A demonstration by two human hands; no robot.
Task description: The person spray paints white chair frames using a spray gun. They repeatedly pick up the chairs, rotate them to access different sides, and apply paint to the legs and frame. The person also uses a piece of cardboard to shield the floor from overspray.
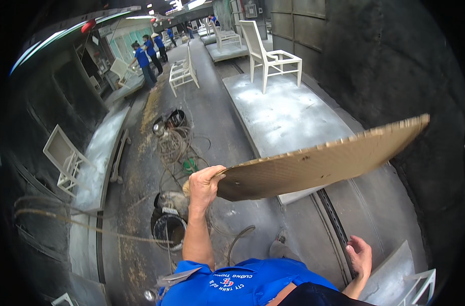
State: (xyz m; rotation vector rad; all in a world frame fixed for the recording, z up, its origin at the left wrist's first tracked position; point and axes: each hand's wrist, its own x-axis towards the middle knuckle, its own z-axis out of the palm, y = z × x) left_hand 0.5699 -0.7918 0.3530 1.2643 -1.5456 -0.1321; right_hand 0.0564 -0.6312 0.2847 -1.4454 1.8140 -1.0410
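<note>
Looks like the lifting part is done: the brown cardboard sheet [314, 169] is up in the air in the person's left hand [204, 187], not set down anywhere, so putting it down is probably what's left, though where is anyone's guess. The left fingers are pinching it at its left end, with the rest sticking out to the right, in front of the near part of the pale, dusty platform [298, 120] where a white chair frame [264, 64] stands. Right hand [361, 255] is well below the sheet, fingers loosely curled and a bit apart, nothing visible in them.
</note>
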